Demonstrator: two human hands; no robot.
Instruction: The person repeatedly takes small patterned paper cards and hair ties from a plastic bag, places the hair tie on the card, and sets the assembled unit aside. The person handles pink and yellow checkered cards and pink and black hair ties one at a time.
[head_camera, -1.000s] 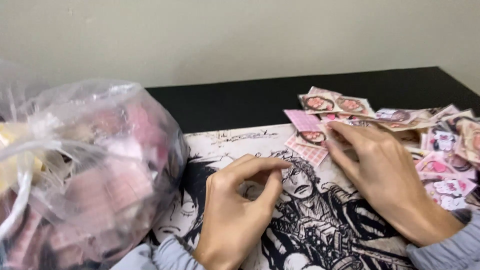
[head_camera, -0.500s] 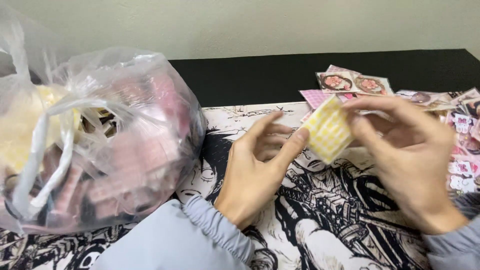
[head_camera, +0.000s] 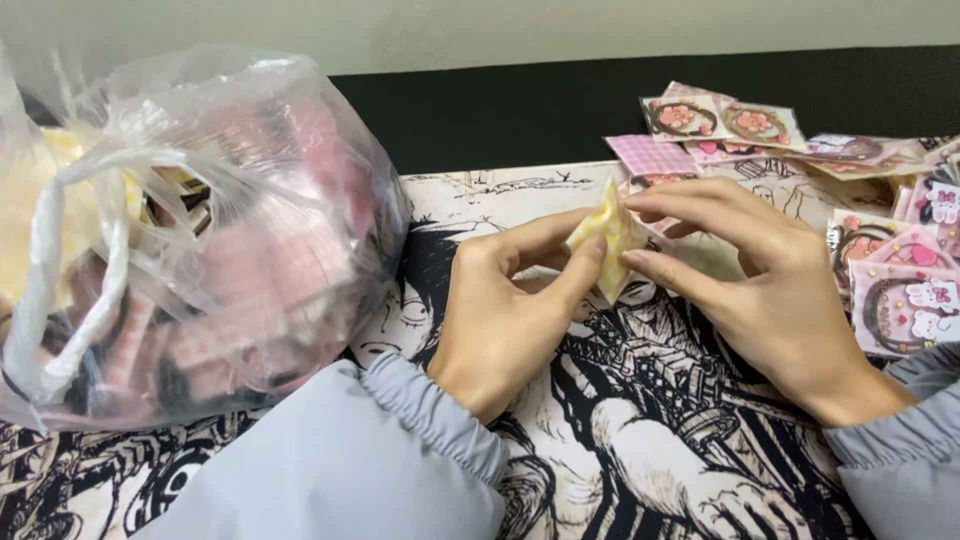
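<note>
Yellow packet (head_camera: 610, 236) is pinched between your left hand (head_camera: 505, 320) and right hand (head_camera: 770, 290), both gripping it; bag (head_camera: 200, 230) sits left.

Pretty cramped on both sides. The left is blocked by a big clear plastic bag (head_camera: 200, 240) stuffed with pink and yellow packets, sat right beside the left hand (head_camera: 500, 320). The right edge is crowded by a spread of small pink packets (head_camera: 900, 290), just beside the right hand (head_camera: 770, 290). Open room is left on the black-and-white printed mat (head_camera: 650, 440) between and below the hands, and on the black table strip (head_camera: 520, 110) behind.
</note>
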